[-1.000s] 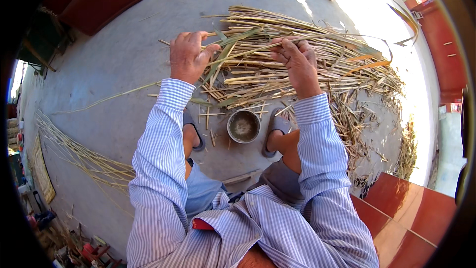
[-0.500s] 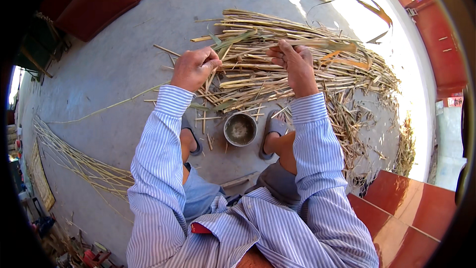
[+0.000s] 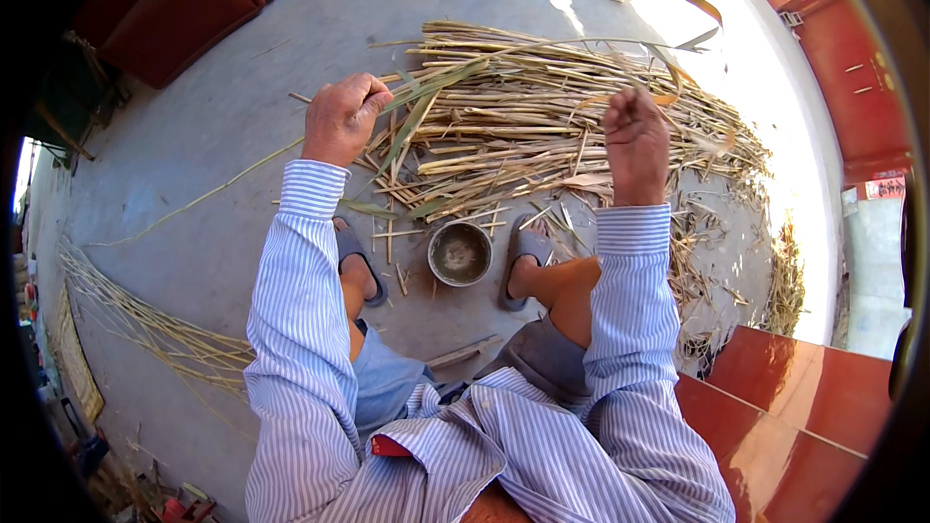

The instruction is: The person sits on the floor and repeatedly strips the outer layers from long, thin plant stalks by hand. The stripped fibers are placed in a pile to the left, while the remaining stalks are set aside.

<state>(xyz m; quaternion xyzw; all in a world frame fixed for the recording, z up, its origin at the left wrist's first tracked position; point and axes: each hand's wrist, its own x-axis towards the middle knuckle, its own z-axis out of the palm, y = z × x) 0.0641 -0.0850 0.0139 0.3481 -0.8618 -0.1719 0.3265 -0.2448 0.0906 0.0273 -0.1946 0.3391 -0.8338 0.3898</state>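
**L hand (image 3: 341, 121) on stalk (image 3: 281, 152), R hand (image 3: 636, 145) over pile (image 3: 523, 121)**

L hand's fingers clamped tog. on stalk; its thin end trails L & down over floor (image 3: 208, 266). Green leaf (image 3: 436, 87) runs R of the fist, across pile's L end. R hand is up over pile's R half, well apart from L; fingers curled in, can't tell if tips meet or grip anything. Tan leaf (image 3: 699, 5) arcs beyond, up & R.

Pile lies on floor ahead of the person's feet, stalks approx. L–R, ends uneven. Bowl (image 3: 460, 282) sits upright betw. slippers (image 3: 530, 248), near pile's close edge. Canes (image 3: 184, 337) lie on floor at L, well apart from pile; dry scraps (image 3: 693, 252) at R, next to pile.
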